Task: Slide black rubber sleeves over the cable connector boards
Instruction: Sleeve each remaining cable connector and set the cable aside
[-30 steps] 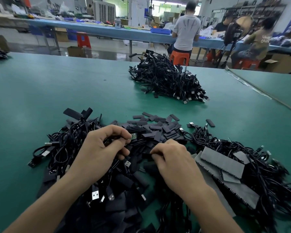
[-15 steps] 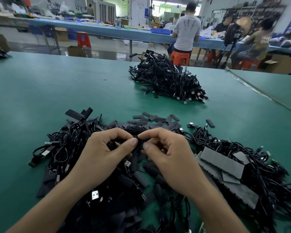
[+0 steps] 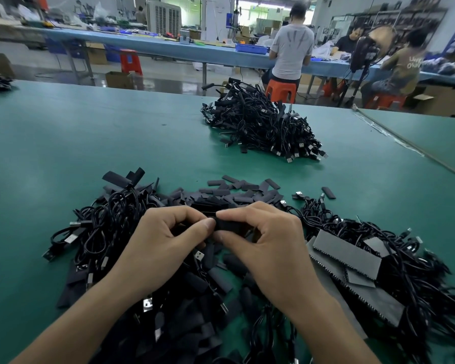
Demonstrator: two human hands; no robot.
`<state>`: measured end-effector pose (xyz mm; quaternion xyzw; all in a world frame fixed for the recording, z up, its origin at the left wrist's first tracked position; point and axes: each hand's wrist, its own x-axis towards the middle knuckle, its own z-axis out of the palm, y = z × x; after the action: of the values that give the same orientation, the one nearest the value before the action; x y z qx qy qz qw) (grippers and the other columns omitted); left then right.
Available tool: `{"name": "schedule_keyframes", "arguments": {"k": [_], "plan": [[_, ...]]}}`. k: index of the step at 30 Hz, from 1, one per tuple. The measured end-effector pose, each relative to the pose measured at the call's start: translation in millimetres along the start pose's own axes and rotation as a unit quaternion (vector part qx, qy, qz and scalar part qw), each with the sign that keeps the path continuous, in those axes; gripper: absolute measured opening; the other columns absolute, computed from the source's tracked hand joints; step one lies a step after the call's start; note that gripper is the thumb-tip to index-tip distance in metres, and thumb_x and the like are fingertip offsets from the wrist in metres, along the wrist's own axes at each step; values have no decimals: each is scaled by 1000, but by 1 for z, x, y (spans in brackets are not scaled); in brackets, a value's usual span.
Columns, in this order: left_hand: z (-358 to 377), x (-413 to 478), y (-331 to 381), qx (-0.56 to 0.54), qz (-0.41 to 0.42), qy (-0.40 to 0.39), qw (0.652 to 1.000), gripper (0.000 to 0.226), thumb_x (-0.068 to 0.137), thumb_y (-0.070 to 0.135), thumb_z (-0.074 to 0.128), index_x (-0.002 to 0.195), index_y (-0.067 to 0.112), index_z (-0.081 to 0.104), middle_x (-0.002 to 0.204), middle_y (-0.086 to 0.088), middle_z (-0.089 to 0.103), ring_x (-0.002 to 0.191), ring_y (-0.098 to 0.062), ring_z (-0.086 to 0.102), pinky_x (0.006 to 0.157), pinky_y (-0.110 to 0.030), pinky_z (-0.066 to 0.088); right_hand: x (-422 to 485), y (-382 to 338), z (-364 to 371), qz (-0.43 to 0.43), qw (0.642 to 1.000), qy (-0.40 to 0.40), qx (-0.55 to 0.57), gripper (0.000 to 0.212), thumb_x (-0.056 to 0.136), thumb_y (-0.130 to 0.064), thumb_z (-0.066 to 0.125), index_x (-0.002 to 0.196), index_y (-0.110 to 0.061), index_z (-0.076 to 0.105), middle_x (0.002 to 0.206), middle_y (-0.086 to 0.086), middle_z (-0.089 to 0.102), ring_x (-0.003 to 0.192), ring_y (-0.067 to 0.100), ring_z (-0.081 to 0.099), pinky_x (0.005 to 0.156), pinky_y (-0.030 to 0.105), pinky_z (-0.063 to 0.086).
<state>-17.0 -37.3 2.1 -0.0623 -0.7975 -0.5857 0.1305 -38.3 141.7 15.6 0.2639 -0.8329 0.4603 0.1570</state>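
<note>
My left hand (image 3: 166, 240) and my right hand (image 3: 268, 243) meet above a heap of black cables (image 3: 111, 227) and loose black rubber sleeves (image 3: 237, 195). My right hand pinches a black rubber sleeve (image 3: 227, 224) between thumb and forefinger. My left hand pinches the cable end that goes into it; the connector board is hidden inside my fingers and the sleeve. Fingertips of both hands touch at the sleeve's left end.
A second heap of black cables (image 3: 263, 127) lies further back on the green table (image 3: 90, 143). Grey serrated foam strips (image 3: 350, 256) lie among cables at the right. A seam in the table (image 3: 394, 137) runs diagonally at far right. People sit at a blue bench behind.
A second ago my left hand held a bare connector board and my right hand reached into the sleeves. My right hand has brought a sleeve up to the board, which is now hidden.
</note>
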Motion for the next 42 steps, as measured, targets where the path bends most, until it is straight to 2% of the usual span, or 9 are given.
{"name": "schedule_keyframes", "arguments": {"k": [13,16,19,23,26,28,35,38,42], "plan": [[1,-1,4,-5,2,-6,1000,18,89,19,68,78,29,77,63,7,71,57,3,62,55,-8,45,2,3,1,7,1000,-11,15,24,76,-18,83,99,-25,79,88,-16,70,87,-4,64,77,7,46],[-1,1,1,-23,-9,6,1000,19,89,15,69,85,31,78,67,3,73,58,-3,66,57,-11,48,4,7,-2,33,999,4,35,20,76,-18,84,94,-27,79,85,-15,71,84,-1,65,76,14,49],[-4,2,-4,-43,-15,8,999,38,89,-2,68,94,35,76,81,-1,76,64,-15,71,60,-15,52,8,14,-9,88,993,20,76,21,76,-19,84,90,-32,77,83,-15,73,81,2,68,77,25,54],[-5,3,-7,-64,-17,6,998,35,87,1,72,94,36,72,87,-5,76,65,-19,71,61,-16,52,9,20,-13,117,988,16,97,22,75,-19,84,86,-36,75,79,-19,73,75,0,67,68,13,48],[-3,3,-6,-79,-20,9,997,19,78,21,74,91,34,75,87,-3,77,65,-18,71,63,-18,54,9,20,-15,116,988,3,104,22,76,-16,83,82,-36,74,75,-20,72,67,-1,65,63,11,46],[-3,3,-6,-84,-17,8,996,19,73,28,73,91,34,76,85,-3,76,64,-16,70,64,-19,55,10,20,-16,115,987,-7,112,22,76,-15,83,83,-34,75,74,-18,72,65,-2,64,62,10,46],[-2,3,-7,-60,6,-2,998,22,82,18,71,93,36,77,80,-3,75,62,-9,66,66,-18,53,9,19,-16,122,984,-35,127,25,75,-15,84,94,-30,76,84,-17,74,78,-2,67,70,11,48],[-3,3,-8,-36,10,1,999,36,88,5,70,93,39,77,77,-3,74,63,-9,67,67,-18,54,8,18,-18,121,982,-45,137,26,74,-15,84,94,-29,75,83,-15,74,70,-4,65,65,10,48],[-2,3,-8,-20,9,-2,1000,37,90,2,68,94,39,76,71,1,71,63,-7,66,66,-16,52,8,18,-21,113,984,-65,124,25,74,-15,84,91,-31,76,78,-21,72,66,-5,63,63,9,47]]}}
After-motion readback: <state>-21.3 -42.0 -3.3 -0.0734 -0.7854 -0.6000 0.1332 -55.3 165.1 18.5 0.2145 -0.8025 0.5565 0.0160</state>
